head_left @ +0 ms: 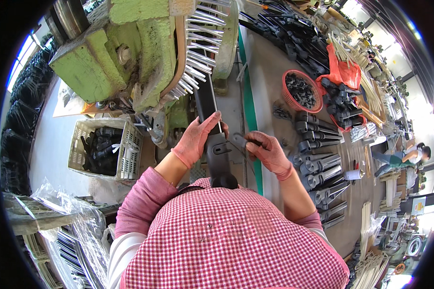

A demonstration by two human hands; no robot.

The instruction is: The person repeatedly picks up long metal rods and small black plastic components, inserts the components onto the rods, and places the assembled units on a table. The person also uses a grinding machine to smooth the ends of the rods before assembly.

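Tube work, off the left edge of the table (267,79): gripped a long black tube (206,101) near its lower end with the left hand (197,137), curling the fingers around it. Just below that grasp, toward the body, had a black slotted housing (219,156) in line with the tube, with its rounded end close to a red-checked apron (226,231); could not tell whether touching. With the right hand (271,151), pinched a small dark flat piece (239,140) between thumb and fingers, just beside the housing and near the table's left edge; could not make out any contact between the two.

Saw the tube's far end run up beside a row of silver rods (202,41) on a green machine (154,48). Along the table's left edge, noticed a green strip (250,111). Toward the far edge, saw a heap of black tubular parts (291,36); nearer, a red basket (285,98) of small dark pieces (301,91), with an orange bag (340,67) to its right. Between basket and near edge, found black and silver fittings (318,164) laid in a row, beside a white canister (354,175). Left of the left hand, spotted a pale crate (130,151) holding black parts (103,149).
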